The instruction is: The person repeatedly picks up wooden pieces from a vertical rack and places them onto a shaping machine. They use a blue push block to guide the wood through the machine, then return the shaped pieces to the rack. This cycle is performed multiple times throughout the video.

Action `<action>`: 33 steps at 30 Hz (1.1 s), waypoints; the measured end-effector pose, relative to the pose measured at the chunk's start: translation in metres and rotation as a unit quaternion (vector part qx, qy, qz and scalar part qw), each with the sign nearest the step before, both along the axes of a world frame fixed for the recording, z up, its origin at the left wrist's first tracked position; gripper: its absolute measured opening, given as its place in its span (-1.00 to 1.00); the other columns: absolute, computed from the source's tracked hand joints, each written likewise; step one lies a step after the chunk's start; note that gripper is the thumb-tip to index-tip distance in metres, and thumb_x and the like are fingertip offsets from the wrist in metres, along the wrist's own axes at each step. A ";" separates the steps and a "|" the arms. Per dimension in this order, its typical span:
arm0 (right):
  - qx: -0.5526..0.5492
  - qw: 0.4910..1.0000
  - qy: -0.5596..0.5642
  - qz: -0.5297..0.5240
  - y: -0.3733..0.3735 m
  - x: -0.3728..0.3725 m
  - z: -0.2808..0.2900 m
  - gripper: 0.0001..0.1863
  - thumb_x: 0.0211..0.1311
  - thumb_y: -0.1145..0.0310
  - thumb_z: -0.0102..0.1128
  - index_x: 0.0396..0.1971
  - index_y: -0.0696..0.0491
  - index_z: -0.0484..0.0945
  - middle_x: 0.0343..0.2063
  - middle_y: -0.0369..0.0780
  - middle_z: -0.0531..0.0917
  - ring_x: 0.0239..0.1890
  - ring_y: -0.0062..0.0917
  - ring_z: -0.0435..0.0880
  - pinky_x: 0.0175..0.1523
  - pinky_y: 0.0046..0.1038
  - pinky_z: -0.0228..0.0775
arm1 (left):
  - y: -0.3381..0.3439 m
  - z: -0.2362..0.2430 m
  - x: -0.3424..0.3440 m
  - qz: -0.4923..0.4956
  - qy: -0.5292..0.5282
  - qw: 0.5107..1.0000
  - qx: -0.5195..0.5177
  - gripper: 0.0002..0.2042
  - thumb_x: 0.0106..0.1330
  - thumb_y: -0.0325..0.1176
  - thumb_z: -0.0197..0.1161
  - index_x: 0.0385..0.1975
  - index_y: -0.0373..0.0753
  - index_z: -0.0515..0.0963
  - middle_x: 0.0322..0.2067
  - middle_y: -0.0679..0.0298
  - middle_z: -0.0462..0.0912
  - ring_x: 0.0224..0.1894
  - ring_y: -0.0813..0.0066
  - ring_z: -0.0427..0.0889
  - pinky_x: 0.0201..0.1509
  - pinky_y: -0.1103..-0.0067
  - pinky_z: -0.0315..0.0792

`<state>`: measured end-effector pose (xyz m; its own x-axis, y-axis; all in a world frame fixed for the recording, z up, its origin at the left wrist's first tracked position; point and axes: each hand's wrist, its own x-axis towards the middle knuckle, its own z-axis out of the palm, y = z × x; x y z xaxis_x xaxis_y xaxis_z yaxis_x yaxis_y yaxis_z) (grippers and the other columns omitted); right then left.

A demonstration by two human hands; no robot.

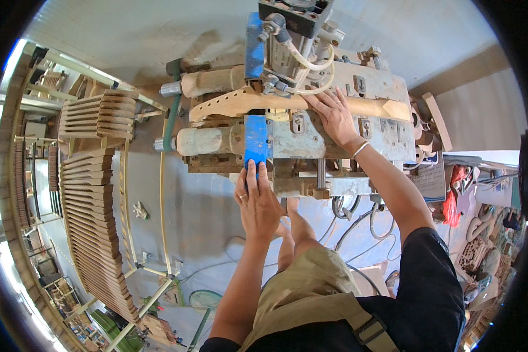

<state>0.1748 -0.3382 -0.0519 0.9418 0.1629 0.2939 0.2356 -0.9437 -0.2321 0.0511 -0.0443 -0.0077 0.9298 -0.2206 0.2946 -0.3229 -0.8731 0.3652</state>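
Observation:
A pale wooden neck-shaped piece (229,105), with a row of holes at its left end, lies across a worn metal machine (393,141) under a pneumatic cylinder with hoses (281,58). My right hand (337,123) rests on the piece right of the cylinder, fingers stretched out and apart. My left hand (258,208) lays its extended fingertips on the front end of a blue bar (256,135) below the piece; its thumb is mostly hidden. Padded rollers (208,141) sit left of the blue bar.
At the left, racks (126,223) hold several wooden neck blanks (88,211). My legs are below the machine, with hoses and cables (381,226) on the floor (158,234). At the right lie boards, a red bag (452,205) and clutter.

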 end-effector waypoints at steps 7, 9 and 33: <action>-0.036 0.999 -0.025 0.002 0.006 -0.008 0.010 -0.44 0.54 0.18 0.06 0.48 -0.07 0.36 0.43 -0.12 0.41 0.55 -0.20 0.24 0.65 0.00 -0.10 | 0.003 -0.002 0.000 0.111 0.034 0.993 0.025 -0.34 0.25 -0.22 0.44 0.29 -0.37 0.34 0.02 -0.03 0.43 0.10 -0.09 0.40 0.18 0.06 0.24; -0.023 0.997 -0.066 -0.010 0.006 -0.010 0.007 -0.38 0.54 0.11 0.07 0.48 0.04 0.31 0.43 -0.08 0.40 0.54 -0.17 0.25 0.65 -0.02 -0.10 | 0.004 -0.005 0.000 0.115 0.050 0.992 0.030 -0.36 0.24 -0.19 0.46 0.23 -0.37 0.38 -0.03 -0.01 0.42 0.07 -0.07 0.39 0.14 0.07 0.24; 0.013 0.999 0.010 -0.050 0.061 -0.119 0.017 -0.28 0.36 0.14 0.26 0.36 0.27 0.31 0.28 0.06 0.42 0.41 -0.02 0.30 0.57 0.04 -0.03 | 0.051 -0.003 -0.116 0.113 0.138 0.984 -0.022 -0.35 0.23 -0.15 0.46 0.22 -0.36 0.37 0.00 -0.04 0.40 0.09 -0.16 0.34 0.29 0.01 0.17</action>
